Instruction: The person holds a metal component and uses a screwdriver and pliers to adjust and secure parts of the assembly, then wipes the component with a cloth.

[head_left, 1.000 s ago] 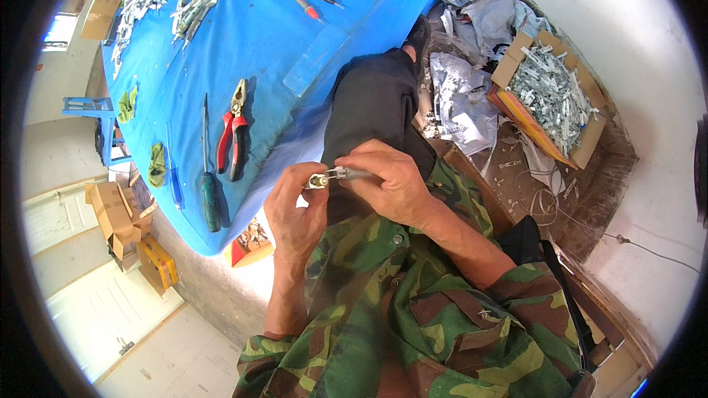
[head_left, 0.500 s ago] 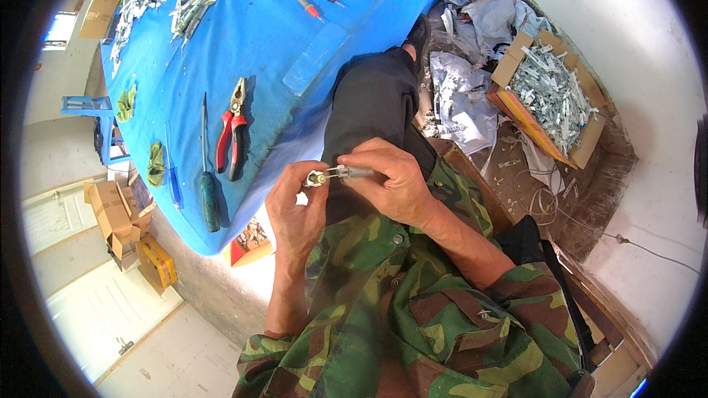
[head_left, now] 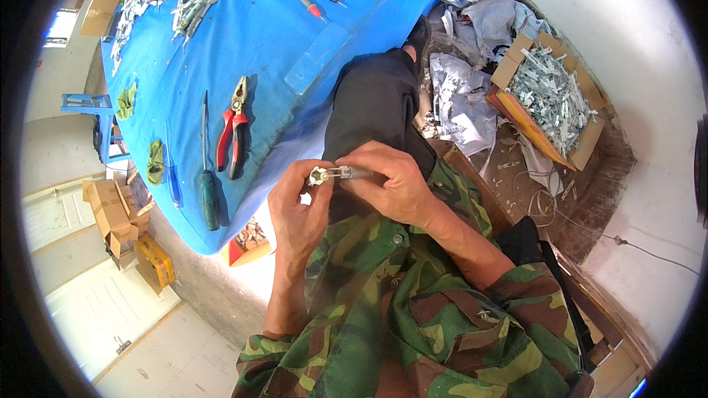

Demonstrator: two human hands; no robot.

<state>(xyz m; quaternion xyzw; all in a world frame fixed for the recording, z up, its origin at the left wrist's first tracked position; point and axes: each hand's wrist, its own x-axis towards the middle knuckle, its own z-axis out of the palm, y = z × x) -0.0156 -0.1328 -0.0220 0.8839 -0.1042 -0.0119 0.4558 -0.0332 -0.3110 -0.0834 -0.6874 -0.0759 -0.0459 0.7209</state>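
Observation:
Above my lap, both hands meet at a small pale part. My left hand (head_left: 296, 203) is closed, pinching its whitish round end (head_left: 318, 175) between thumb and fingers. My right hand (head_left: 394, 183) is closed too, gripping a slim grey piece (head_left: 355, 172) with two thin prongs that reach toward the round end. My fingers hide much of both, and whether the two are joined I cannot tell. On the blue cloth (head_left: 280, 37) to the left lie red-handled pliers (head_left: 234, 129), a green-handled screwdriver (head_left: 209, 199) and a thin blue-handled screwdriver (head_left: 174, 184).
A heap of small silvery-grey parts (head_left: 147, 0) covers the table's far left. Test probes (head_left: 306, 0) lie at the far edge. To the right, an open cardboard box (head_left: 509, 66) holds similar parts, near crumpled plastic bags (head_left: 461, 96). More boxes (head_left: 110, 214) stand left.
The prongs of the grey piece now show shorter, and my right fingers sit slightly closer to the round end. The tools on the cloth have stayed in place.

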